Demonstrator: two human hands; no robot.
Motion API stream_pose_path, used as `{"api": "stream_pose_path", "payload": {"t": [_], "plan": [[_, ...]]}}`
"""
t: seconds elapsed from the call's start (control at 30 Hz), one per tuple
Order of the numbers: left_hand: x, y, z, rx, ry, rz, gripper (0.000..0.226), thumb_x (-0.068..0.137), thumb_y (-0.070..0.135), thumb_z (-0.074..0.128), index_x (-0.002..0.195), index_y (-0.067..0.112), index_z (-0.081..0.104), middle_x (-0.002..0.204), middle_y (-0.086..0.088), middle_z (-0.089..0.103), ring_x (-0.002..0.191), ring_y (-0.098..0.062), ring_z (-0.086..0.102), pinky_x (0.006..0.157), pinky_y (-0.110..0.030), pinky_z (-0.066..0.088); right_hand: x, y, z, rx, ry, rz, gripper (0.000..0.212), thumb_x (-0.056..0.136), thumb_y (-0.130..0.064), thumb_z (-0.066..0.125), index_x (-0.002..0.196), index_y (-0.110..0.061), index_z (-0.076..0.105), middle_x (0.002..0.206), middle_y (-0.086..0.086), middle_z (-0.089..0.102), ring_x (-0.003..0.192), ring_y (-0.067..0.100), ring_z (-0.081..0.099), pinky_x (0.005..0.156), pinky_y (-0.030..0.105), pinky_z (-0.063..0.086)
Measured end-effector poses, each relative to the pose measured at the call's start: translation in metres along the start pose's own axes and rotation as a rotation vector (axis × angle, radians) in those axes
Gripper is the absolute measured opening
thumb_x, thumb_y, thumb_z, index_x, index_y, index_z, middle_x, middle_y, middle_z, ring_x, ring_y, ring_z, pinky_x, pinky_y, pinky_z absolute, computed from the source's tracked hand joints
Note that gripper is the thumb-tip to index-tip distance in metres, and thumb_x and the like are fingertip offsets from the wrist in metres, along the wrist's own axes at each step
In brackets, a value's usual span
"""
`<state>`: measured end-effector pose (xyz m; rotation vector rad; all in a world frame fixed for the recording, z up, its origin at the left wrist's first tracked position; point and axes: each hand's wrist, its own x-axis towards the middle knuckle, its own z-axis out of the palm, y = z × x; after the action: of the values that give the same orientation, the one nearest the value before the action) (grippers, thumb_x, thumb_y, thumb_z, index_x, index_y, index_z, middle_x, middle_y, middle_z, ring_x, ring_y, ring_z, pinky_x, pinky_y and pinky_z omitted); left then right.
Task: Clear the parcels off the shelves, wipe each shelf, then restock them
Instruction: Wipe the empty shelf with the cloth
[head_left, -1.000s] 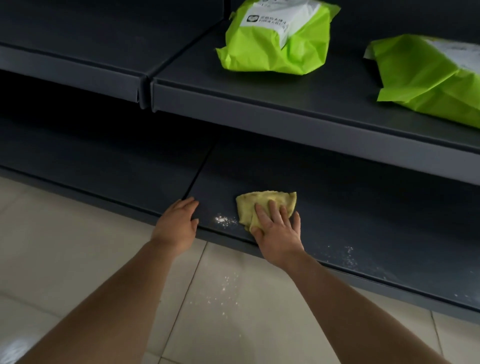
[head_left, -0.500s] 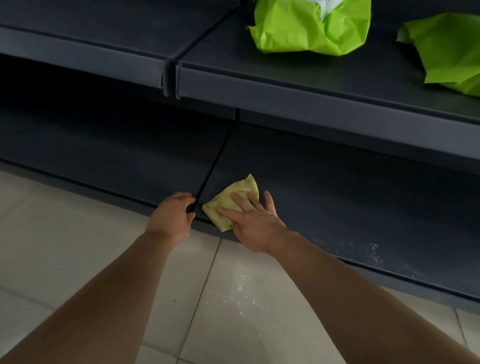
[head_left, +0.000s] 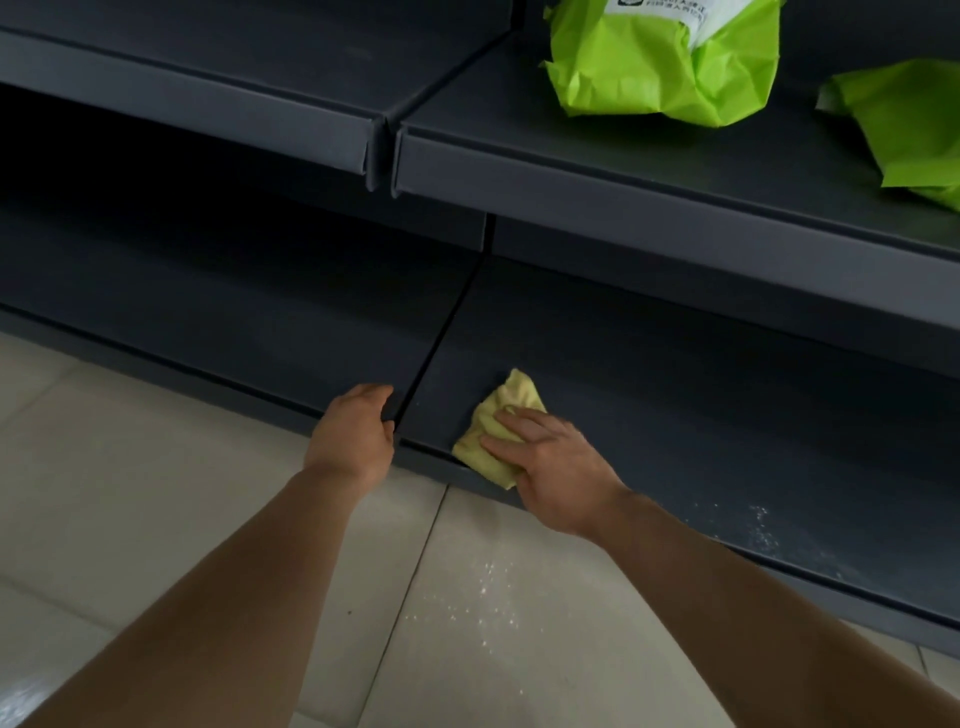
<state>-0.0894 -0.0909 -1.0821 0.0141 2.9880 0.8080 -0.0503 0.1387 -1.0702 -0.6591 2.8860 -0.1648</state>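
A yellow cloth (head_left: 511, 397) lies on the dark bottom shelf (head_left: 675, 415), at its front edge just right of the seam between two shelf panels. My right hand (head_left: 550, 467) presses on the cloth with straight fingers pointing left. My left hand (head_left: 358, 434) is at the front edge by the seam, fingers curled over the lip and thumb against its face. Two bright green parcels (head_left: 670, 67) (head_left: 904, 119) lie on the upper shelf (head_left: 623, 208).
White crumbs are scattered on the bottom shelf (head_left: 761, 530) to the right of my right hand, and more lie on the pale tiled floor (head_left: 483, 597) below the shelf edge. The upper shelf overhangs the back of the bottom one.
My right hand swept the cloth left to the seam, and the white powder beside it is gone from the shelf. My left hand went from lying flat to curling over the edge.
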Motion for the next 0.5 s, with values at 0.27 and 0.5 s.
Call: {"api": "stream_pose_path", "payload": {"t": [0.27, 0.5], "plan": [[0.012, -0.006, 0.001, 0.061, 0.058, 0.056, 0.038, 0.096, 0.015, 0.048, 0.134, 0.012, 0.053, 0.135, -0.004, 0.049, 0.116, -0.025, 0.043, 0.096, -0.033, 0.041, 0.079, -0.013, -0.003, 0.062, -0.084, -0.064, 0.065, 0.095, -0.01, 0.044, 0.151, -0.035, 0.023, 0.163, 0.003, 0.003, 0.149, 0.021, 0.0, 0.121, 0.035, 0.003], [0.029, -0.005, 0.006, 0.124, 0.067, 0.027, 0.041, 0.097, 0.026, 0.045, 0.138, 0.023, 0.048, 0.133, -0.003, 0.043, 0.113, -0.024, 0.04, 0.096, -0.035, 0.037, 0.113, 0.021, -0.016, 0.084, -0.103, 0.203, 0.072, 0.094, -0.011, 0.047, 0.151, -0.043, 0.016, 0.162, 0.003, -0.004, 0.149, 0.027, 0.0, 0.12, 0.04, 0.013]]}}
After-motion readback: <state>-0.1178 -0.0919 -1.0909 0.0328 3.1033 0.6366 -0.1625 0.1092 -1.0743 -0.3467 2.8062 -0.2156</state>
